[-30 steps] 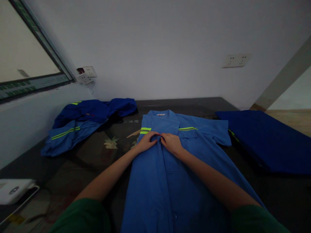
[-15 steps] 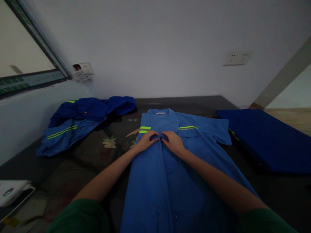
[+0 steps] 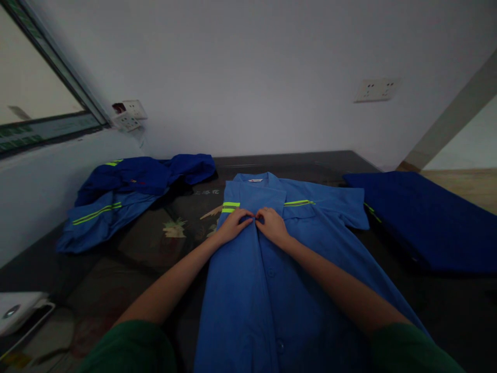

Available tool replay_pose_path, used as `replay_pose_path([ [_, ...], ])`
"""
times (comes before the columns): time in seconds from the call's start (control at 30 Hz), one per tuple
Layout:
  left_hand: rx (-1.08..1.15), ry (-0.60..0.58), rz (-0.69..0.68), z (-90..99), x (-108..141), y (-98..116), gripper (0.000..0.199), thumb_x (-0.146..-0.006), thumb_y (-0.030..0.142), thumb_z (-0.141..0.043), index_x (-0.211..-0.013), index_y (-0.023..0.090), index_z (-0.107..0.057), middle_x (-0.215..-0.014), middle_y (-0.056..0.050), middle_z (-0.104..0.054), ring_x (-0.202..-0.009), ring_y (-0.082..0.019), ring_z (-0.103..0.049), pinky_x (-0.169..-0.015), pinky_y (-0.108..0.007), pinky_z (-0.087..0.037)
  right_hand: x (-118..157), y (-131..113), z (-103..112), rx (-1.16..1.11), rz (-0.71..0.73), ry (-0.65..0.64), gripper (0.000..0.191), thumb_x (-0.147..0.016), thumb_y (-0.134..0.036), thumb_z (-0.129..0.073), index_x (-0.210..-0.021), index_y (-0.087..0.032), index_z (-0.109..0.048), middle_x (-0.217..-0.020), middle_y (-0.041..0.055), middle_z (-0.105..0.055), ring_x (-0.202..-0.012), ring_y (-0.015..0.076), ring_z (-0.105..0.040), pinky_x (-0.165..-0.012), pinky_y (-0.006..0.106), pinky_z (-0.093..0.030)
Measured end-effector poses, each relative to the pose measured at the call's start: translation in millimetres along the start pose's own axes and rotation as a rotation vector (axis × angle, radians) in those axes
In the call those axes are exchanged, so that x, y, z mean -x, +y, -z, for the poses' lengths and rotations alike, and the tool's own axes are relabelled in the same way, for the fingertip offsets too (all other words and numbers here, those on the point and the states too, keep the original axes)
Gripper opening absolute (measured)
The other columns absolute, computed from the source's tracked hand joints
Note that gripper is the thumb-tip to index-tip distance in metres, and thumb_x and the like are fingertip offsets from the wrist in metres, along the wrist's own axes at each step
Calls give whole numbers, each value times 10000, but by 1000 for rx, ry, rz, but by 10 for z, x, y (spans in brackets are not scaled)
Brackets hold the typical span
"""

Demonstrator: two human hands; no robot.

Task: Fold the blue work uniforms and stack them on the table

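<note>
A light-blue short-sleeved work shirt [image 3: 310,280] with yellow-green stripes lies front up before me, its collar at the far end. My left hand [image 3: 235,225] pinches the edge of the front opening just below the collar. Close against it, my right hand [image 3: 271,224] pinches the same spot from the other side, fingertips meeting the left ones. What sits between the fingertips, perhaps a button, is hidden. Lower down the front, a button [image 3: 271,272] and another button [image 3: 280,346] show beside the opening edge.
Crumpled blue clothes [image 3: 116,191] with yellow-green stripes lie at the back left. A folded dark-blue garment [image 3: 423,223] lies on the right. A white device [image 3: 19,311] stands at the near left of the dark table [image 3: 155,264]. A wall rises behind, with sockets [image 3: 376,90].
My right hand's fingertips have come in closer to the left ones at the shirt's opening. My left hand stays nearly still. The view has shifted slightly.
</note>
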State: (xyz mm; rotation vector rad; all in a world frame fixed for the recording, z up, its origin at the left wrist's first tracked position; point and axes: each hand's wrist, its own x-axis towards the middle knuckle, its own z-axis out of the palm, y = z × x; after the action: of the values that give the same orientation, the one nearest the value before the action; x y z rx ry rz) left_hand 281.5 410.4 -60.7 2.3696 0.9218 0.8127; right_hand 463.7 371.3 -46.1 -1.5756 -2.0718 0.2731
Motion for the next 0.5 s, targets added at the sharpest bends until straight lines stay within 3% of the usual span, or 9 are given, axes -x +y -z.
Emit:
replay_pose_path([
  [0.2, -118, -16, 5, -50, -40, -11, 125, -905, 307, -551, -948, 199, -598, -966, -48, -655, -954, -213, -584, -954, -396, -414, 143, 87, 69, 65, 42, -16, 100, -823, -219, -651, -902, -167, -621, -928, 58, -643, -920, 215, -553, -813, 314, -425],
  [0.3, -150, -21, 16, -59, -51, 1, 110, -900, 301, -550, -929, 200, -582, -958, -42, -646, -951, -215, -576, -951, -398, -406, 208, 93, 85, 57, 94, -43, 71, -833, -176, -632, -903, -178, -640, -954, 52, -642, -944, 206, -547, -855, 317, -416],
  [0.5, -146, -20, 18, -51, -41, 1, 119, -917, 316, -522, -939, 213, -576, -966, -39, -634, -963, -218, -563, -945, -396, -407, 283, 103, 137, 1, 173, -76, 222, -875, -98, -545, -1021, -197, -679, -1050, 51, -634, -1013, 185, -532, -923, 321, -406],
])
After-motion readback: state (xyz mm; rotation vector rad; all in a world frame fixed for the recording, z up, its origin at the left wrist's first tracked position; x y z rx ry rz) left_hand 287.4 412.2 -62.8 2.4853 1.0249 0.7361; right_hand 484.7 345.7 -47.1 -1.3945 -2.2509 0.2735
